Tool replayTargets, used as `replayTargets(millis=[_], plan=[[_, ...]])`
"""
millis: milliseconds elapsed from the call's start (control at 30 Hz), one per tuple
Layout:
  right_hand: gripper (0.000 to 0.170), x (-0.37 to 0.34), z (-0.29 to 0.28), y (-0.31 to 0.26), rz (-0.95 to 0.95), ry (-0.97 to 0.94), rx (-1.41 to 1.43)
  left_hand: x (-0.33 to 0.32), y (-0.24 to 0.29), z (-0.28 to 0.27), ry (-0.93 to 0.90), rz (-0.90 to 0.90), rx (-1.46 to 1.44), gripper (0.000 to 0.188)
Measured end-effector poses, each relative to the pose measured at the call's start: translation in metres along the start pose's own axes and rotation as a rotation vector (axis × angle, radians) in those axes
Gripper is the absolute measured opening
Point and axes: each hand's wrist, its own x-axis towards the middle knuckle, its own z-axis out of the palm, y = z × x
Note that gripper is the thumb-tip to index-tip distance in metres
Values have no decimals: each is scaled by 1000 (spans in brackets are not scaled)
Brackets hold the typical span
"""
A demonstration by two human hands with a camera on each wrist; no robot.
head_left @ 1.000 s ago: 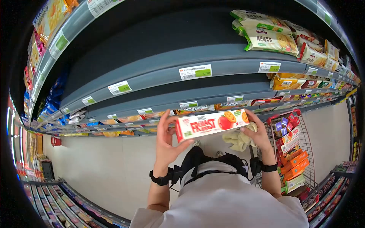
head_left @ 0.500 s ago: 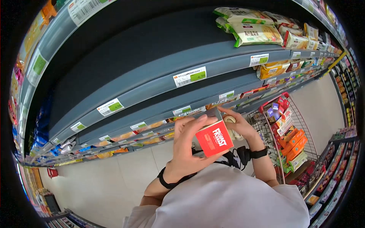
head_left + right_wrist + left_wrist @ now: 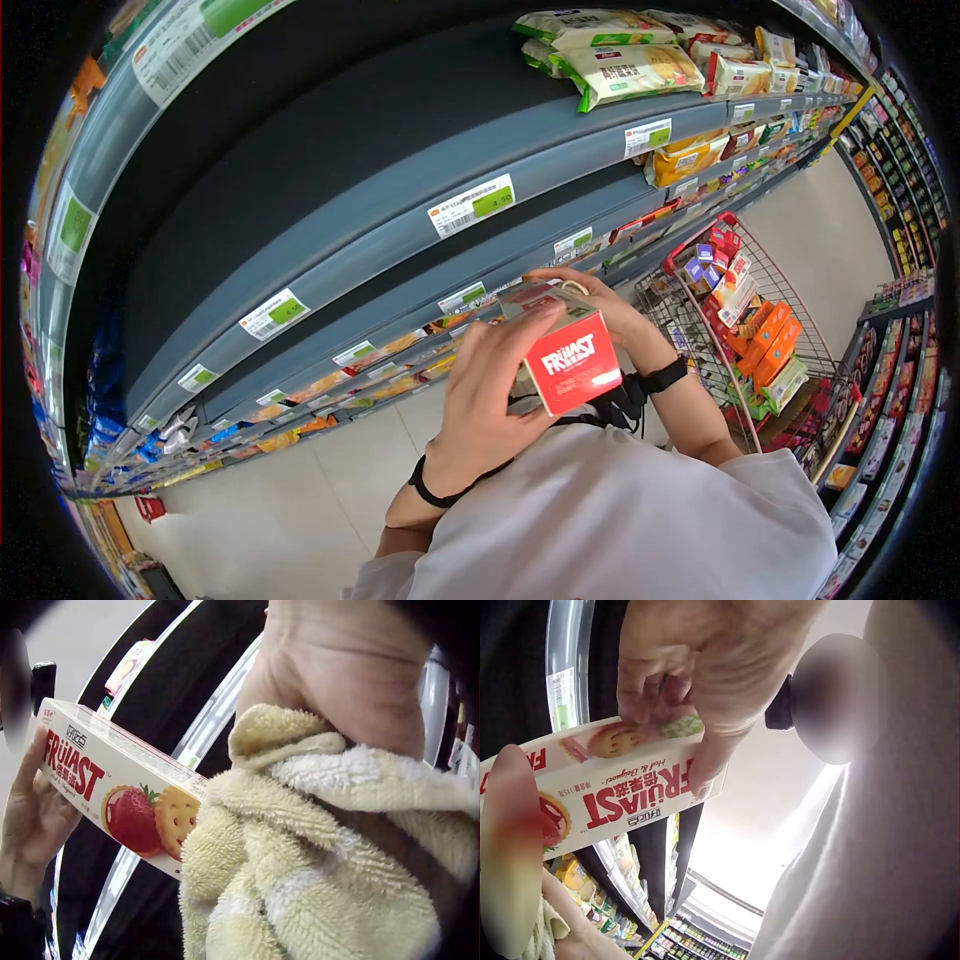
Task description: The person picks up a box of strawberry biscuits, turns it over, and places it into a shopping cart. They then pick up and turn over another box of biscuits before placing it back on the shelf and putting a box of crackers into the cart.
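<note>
A red and white biscuit box [image 3: 575, 365] is held in front of the body, its red end toward the head camera. My left hand [image 3: 490, 385] grips the near end, fingers over the top and thumb below; the left wrist view shows the same grip on the box [image 3: 630, 791]. My right hand [image 3: 610, 310] is at the far end of the box, partly hidden behind it. In the right wrist view a pale yellow towel [image 3: 300, 855] hangs from my right hand [image 3: 337, 675] and covers its fingers and that end of the box.
A shelf [image 3: 330, 210] with price labels runs across the front. Packaged biscuits [image 3: 635, 72] lie at its right part. A shopping cart [image 3: 735, 400] with several boxes stands on the right, and a red basket [image 3: 150, 508] is on the floor at lower left.
The box has turned from its long printed side to its red end facing the head camera. Both hands still hold it. The view has swung, with shelf and cart shifting left.
</note>
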Motion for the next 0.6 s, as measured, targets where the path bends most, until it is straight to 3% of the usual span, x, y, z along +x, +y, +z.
replayTargets(millis=[167, 267, 400, 467, 600], plan=[[42, 7, 8, -7, -31, 108, 65, -4, -14, 4, -6, 43, -61, 58], [44, 13, 6, -2, -52, 143, 29, -13, -40, 15, 0, 32, 68, 52], [45, 9, 5, 2, -6, 208, -15, -18, -114, 42, -40, -13, 170, 49], [41, 5, 6, 1, 32, 196, 29, -20, -152, 58, 106, -4, 232, 57], [37, 0, 2, 4, -34, 231, 53, -13, -175, 71, 170, -16, 218, 61]])
